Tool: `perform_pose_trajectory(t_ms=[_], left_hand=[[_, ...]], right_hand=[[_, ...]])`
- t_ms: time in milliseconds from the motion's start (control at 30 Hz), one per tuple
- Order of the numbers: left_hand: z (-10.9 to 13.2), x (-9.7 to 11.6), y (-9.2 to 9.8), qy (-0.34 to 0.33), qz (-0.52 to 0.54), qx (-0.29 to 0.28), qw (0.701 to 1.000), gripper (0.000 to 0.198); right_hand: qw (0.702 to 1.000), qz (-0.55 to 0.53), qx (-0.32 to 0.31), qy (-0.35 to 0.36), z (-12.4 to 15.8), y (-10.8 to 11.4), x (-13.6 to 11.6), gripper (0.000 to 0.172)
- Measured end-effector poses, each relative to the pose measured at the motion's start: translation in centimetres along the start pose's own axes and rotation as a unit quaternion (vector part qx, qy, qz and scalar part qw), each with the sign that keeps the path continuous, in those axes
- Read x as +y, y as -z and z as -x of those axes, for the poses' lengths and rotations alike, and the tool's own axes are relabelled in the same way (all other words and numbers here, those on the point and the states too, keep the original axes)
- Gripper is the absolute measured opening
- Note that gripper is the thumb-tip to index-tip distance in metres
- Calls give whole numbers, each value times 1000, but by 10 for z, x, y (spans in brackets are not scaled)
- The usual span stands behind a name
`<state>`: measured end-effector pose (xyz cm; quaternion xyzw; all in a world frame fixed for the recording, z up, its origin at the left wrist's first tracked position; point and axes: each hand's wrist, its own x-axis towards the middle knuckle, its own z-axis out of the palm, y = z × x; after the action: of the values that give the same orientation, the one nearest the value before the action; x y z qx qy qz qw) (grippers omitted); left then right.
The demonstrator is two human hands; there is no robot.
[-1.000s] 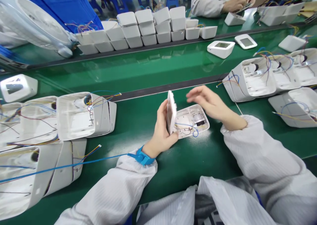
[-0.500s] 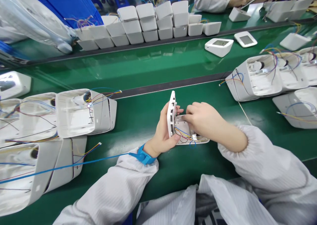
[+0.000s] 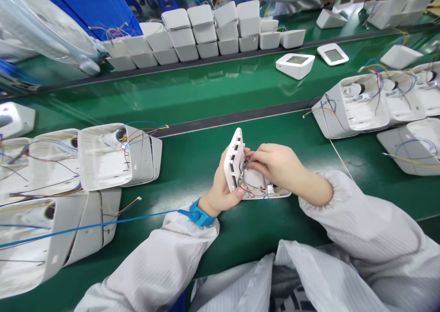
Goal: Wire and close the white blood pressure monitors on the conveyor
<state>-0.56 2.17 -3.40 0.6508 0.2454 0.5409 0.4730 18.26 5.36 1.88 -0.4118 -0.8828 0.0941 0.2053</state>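
Green table [image 3: 261, 227] bearing an opened case [image 3: 255, 178] near centre

At the case's two o'clock, the right hand [image 3: 280, 164] is reaching in, fingertips narrow, any hold hidden; at nine, the left hand [image 3: 221, 187] is gripping the tilted cover [image 3: 233, 161]. Thin wires [image 3: 252, 185] are curling inside.

right hand [image 3: 275, 164]: moved to inner side of white panel [image 3: 234, 160] | slotted edge [image 3: 233, 161]: turned into view

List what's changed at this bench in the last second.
The right hand has moved left and down in the picture, from hovering near the white base to having its fingers at the inner side of the white cover; what they touch is hidden. On the green belt, two white screen units have slid left. The left hand still holds the white cover raised; the white base remains on the table.
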Motion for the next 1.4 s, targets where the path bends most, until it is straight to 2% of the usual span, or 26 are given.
perform_pose_trajectory(t_ms=[433,633,767,933,1133,1300,1400], left_hand=[[1,-2,-1,27,40,18,999,79],[1,0,-4,55,48,32,997,73],[0,2,-3,61,45,18,997,72],[-1,5,-2,48,24,3,999,75],[-2,5,-2,59,6,-23,998,76],[-2,2,-1,48,16,-20,998,81],[-2,1,-2,43,18,-19,999,82]], right_hand=[[998,-53,7,13,0,0,2,22],[998,-44,-5,49,0,0,3,26],[997,-40,19,69,0,0,3,24],[997,3,42,64,-1,-2,1,19],[997,73,19,35,-2,-5,-2,21],[1000,22,-3,-8,-4,2,-4,22],[993,-113,-23,-33,-4,20,-3,22]])
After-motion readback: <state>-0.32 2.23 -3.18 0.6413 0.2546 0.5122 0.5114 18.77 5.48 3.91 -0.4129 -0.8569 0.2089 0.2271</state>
